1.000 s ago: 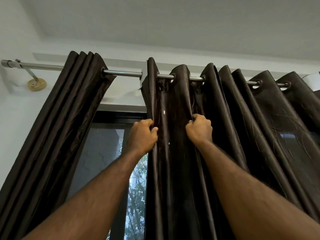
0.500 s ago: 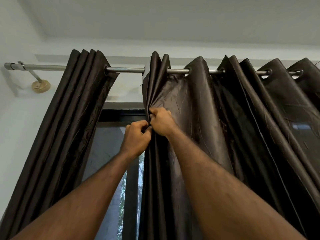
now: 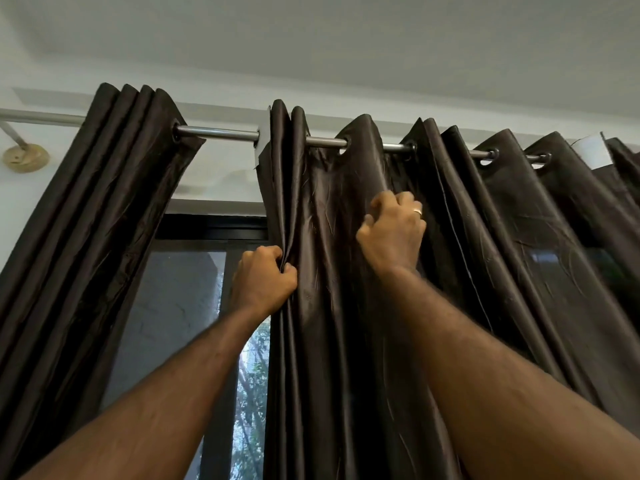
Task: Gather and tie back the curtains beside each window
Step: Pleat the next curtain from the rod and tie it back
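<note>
Gathering is underway: my left hand point(image 3: 265, 278) pinches the first folds of the right curtain point(image 3: 346, 341), my right hand point(image 3: 393, 233) grips the next pleat. Left curtain point(image 3: 86, 237) hangs bunched; no tie-back visible yet.

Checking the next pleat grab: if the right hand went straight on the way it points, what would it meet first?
Probably the curtain fold its fingertips are at; the right hand points up-forward into it, below the rod. Depth is unclear.
</note>
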Demonstrator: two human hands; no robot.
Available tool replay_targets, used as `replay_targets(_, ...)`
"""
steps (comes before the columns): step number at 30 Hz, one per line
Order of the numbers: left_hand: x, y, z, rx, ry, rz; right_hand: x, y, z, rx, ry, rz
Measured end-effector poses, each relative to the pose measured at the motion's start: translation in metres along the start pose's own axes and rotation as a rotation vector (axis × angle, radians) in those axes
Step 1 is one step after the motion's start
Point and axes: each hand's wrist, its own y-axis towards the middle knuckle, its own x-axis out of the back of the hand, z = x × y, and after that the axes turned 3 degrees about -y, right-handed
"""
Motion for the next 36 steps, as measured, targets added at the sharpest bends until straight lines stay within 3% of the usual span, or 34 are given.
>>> replay_targets(8, 0.009, -0.002, 0.013, -0.035, -0.030, -0.017, 0.009, 0.004, -0.031, -0.173, -0.008, 0.357)
replay_targets(13, 0.021, -0.002, 0.018, -0.059, -0.010, 0.010, 0.003, -0.007, -0.019, -0.233, 0.036, 0.396)
replay_targets(21, 0.032, -0.002, 0.015, -0.070, -0.119, 0.026, -0.029, -0.012, 0.098, 0.147, 0.219, 0.623)
replay_targets(25, 0.030, -0.005, 0.005, -0.051, -0.176, 0.027, -0.036, -0.009, 0.097, 0.126, 0.219, 0.641)
replay_targets(31, 0.028, -0.006, -0.003, 0.082, -0.204, -0.024, -0.024, -0.024, 0.068, 0.088, 0.240, 0.538)
replay_targets(36, 0.018, -0.009, -0.020, 0.110, -0.132, 0.001, -0.024, -0.021, 0.058, 0.067, 0.371, 0.757)
